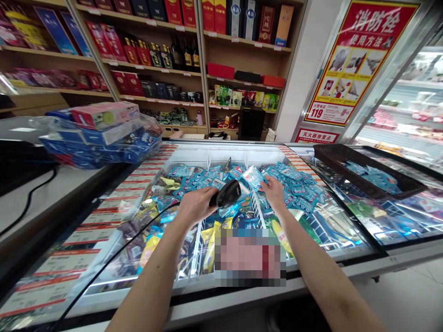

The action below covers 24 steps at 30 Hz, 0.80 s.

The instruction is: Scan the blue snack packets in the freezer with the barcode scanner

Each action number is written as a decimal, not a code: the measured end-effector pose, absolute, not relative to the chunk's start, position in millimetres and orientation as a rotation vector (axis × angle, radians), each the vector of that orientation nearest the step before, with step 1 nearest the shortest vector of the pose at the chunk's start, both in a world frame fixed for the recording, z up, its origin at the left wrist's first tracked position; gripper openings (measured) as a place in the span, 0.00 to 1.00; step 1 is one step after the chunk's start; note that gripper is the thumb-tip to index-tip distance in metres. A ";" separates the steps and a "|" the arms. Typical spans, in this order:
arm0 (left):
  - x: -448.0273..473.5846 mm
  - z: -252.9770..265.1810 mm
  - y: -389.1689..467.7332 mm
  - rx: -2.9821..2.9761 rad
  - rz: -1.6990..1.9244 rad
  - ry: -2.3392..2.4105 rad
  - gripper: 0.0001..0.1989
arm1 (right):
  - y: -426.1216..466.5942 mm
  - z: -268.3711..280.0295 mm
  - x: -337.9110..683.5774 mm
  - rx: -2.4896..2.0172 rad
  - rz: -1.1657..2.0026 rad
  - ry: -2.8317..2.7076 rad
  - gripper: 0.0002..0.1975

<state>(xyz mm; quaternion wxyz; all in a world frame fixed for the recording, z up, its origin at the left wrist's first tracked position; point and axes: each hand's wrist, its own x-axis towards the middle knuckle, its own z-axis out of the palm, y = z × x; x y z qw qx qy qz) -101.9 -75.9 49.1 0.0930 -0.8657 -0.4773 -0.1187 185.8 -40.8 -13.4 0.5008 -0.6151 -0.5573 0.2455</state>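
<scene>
My left hand (195, 205) is closed round the handle of a black barcode scanner (228, 194), whose head points to the right. Its black cable (121, 256) trails down to the lower left. My right hand (273, 190) pinches the edge of a light-blue packet (254, 177), tilted up in front of the scanner. Both hands are over a chest freezer (194, 154) with wire baskets. Many blue packets (306, 189) lie heaped at its right, and more are behind the scanner. Yellow packets (209, 240) stand in the front section.
A dark tray (332, 159) with blue packets rests on the freezer at the right. Plastic-wrapped boxes (104, 133) sit on the left counter. Price labels (65, 256) line the glass. Shelves (242, 39) of boxes and bottles rise behind. A blurred-out patch (249, 258) covers the front edge.
</scene>
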 end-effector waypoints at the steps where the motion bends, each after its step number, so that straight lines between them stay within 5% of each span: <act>1: -101.9 48.9 -75.7 -2.570 -0.350 -1.412 0.17 | -40.8 -13.7 185.5 -1.473 0.592 -1.346 0.19; 9: -104.8 46.7 -74.3 -2.536 -0.372 -1.407 0.16 | -47.7 1.6 194.5 -1.476 0.494 -1.274 0.23; 24: -128.9 45.4 -69.3 -2.381 -0.427 -1.449 0.16 | -61.5 10.8 234.7 -1.947 -0.386 -1.360 0.17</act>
